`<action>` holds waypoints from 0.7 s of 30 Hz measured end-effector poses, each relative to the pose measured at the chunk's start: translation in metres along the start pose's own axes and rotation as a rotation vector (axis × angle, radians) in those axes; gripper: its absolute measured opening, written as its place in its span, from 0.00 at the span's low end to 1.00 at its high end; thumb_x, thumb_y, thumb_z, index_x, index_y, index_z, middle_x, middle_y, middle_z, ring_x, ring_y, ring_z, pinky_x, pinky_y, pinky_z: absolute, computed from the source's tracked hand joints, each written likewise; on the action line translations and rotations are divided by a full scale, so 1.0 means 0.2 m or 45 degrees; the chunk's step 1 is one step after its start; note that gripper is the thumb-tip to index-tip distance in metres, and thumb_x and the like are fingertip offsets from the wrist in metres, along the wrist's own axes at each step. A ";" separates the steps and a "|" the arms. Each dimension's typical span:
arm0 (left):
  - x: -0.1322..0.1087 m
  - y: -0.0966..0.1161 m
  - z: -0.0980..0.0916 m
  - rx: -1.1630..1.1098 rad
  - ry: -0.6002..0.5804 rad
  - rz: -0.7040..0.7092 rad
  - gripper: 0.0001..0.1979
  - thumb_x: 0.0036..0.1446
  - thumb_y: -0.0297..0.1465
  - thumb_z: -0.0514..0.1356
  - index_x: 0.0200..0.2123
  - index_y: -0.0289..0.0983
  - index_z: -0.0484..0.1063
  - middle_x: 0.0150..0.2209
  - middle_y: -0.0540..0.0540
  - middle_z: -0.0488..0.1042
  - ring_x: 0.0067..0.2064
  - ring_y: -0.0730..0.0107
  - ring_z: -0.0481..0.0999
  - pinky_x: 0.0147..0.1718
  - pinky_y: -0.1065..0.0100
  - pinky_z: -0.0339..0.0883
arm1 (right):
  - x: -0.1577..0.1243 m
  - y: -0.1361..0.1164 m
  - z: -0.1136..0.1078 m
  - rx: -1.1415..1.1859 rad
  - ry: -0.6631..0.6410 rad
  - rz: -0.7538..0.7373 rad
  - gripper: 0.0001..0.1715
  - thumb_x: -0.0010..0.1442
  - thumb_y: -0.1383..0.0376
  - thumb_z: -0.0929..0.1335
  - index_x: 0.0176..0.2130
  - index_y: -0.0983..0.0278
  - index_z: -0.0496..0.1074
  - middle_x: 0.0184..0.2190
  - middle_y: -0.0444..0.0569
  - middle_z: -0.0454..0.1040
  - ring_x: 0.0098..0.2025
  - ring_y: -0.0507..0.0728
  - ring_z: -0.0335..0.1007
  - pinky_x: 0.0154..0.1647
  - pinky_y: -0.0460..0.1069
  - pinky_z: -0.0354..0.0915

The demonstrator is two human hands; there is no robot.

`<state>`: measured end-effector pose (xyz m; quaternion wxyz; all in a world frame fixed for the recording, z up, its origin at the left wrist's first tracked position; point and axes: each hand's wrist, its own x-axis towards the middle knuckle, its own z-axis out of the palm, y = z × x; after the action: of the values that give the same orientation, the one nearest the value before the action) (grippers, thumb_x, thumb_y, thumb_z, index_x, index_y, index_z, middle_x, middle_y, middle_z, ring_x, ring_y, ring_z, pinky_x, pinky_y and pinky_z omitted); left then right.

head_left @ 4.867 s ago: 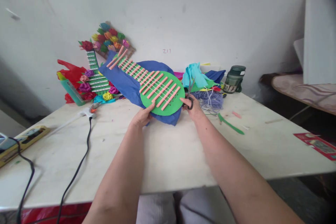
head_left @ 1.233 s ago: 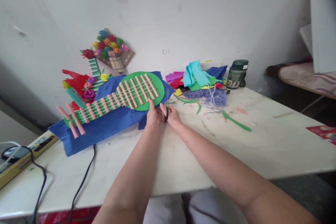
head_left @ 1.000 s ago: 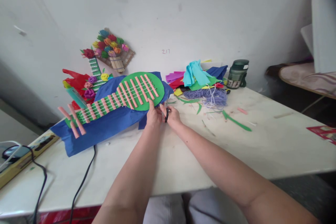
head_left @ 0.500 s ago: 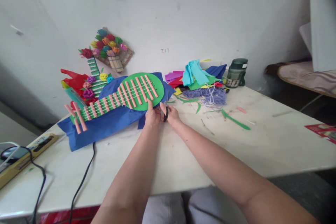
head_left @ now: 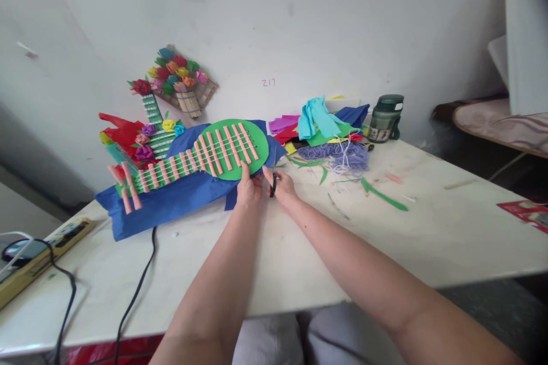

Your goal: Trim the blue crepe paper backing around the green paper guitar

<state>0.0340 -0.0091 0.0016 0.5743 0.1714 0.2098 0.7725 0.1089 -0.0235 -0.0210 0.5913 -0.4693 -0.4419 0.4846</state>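
Note:
A green paper guitar (head_left: 229,172) with pink rolled-paper bars and white strings lies over a sheet of blue paper (head_left: 188,197). My left hand (head_left: 248,188) is closed on the guitar's lower right edge, thumb on top and fingers underneath. In my right hand (head_left: 283,185) is a pair of scissors (head_left: 273,184) with black handles, its blades pointing away from me along the blue paper's right edge, close to the guitar body. Whether the blades are apart is too small to make out.
Coloured paper (head_left: 319,120) and a tangle of purple yarn (head_left: 338,154) lie at the back, beside a dark green bottle (head_left: 385,120). Green scraps (head_left: 385,195) are scattered right. Paper flowers (head_left: 175,71) stand back left. A power strip (head_left: 64,239) and black cable (head_left: 137,291) lie left.
The guitar and blue paper have turned slightly, their left end rising a little. My right hand with the scissors has shifted slightly to the right.

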 end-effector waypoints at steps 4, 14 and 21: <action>0.01 0.00 -0.01 0.005 0.017 0.004 0.15 0.58 0.36 0.57 0.47 0.36 0.71 0.37 0.42 0.78 0.34 0.67 0.79 0.34 0.69 0.74 | -0.01 -0.01 0.00 -0.046 0.028 -0.014 0.23 0.45 0.48 0.71 0.23 0.61 0.61 0.11 0.35 0.60 0.11 0.48 0.58 0.10 0.42 0.56; 0.04 0.04 -0.05 0.055 0.008 -0.015 0.13 0.58 0.34 0.58 0.46 0.36 0.72 0.38 0.42 0.78 0.35 0.65 0.79 0.35 0.66 0.74 | -0.01 -0.02 -0.03 0.054 -0.095 0.046 0.24 0.44 0.48 0.72 0.24 0.62 0.61 0.09 0.36 0.61 0.10 0.49 0.59 0.11 0.42 0.58; 0.03 0.04 -0.05 0.078 -0.009 -0.045 0.14 0.58 0.32 0.58 0.47 0.35 0.71 0.37 0.42 0.78 0.31 0.67 0.78 0.33 0.65 0.74 | -0.01 -0.04 -0.03 0.055 -0.101 0.070 0.25 0.46 0.47 0.72 0.25 0.62 0.60 0.09 0.36 0.62 0.10 0.48 0.61 0.11 0.42 0.59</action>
<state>0.0202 -0.0066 -0.0034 0.5831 0.1878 0.2345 0.7548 0.1165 -0.0269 -0.0145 0.5697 -0.4488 -0.4413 0.5284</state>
